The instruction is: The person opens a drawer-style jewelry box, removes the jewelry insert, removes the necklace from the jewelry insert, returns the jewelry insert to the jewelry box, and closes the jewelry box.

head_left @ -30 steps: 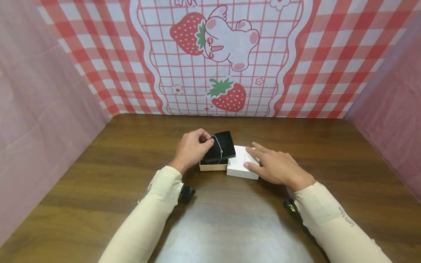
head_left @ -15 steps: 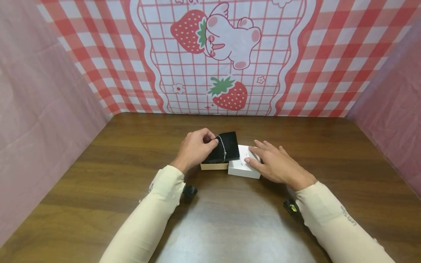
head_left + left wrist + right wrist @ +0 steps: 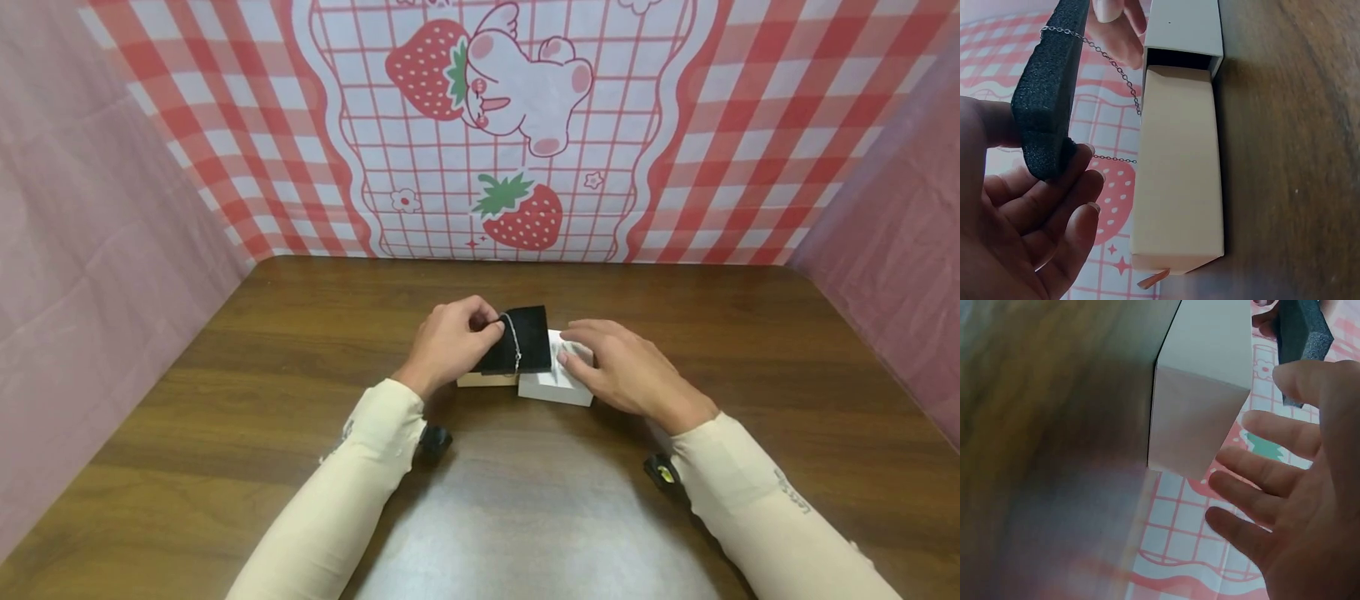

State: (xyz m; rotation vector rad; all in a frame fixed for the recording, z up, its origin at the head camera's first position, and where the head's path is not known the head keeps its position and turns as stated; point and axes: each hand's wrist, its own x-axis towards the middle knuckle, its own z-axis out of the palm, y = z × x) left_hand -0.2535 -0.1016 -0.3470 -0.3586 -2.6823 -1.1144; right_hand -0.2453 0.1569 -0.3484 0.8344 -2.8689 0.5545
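Observation:
My left hand [image 3: 452,340] pinches the left side of a black foam pad [image 3: 532,337]. Across the pad runs a thin silver chain [image 3: 516,343]; in the left wrist view the chain [image 3: 1125,78] hangs in a loop from the foam toward a tan box drawer [image 3: 1179,169]. That drawer juts from a white box sleeve [image 3: 555,388], both lying on the table, and the pad is raised over them. Above the sleeve's right side is my right hand [image 3: 626,371], its fingers extended and slightly bent, with nothing in them. In the right wrist view its fingertips [image 3: 1254,422] are close beside the sleeve.
The brown wooden table [image 3: 480,517] spreads around the box. Behind it hangs a red-and-white checked cloth [image 3: 757,167] with strawberry prints, and pink cloths [image 3: 105,250] stand at the sides. A small ribbon tab [image 3: 1154,279] sticks out of the drawer's end.
My left hand has moved the foam pad and chain a little to the right, so it overlaps more of the white sleeve. My right hand's fingers have drawn closer together.

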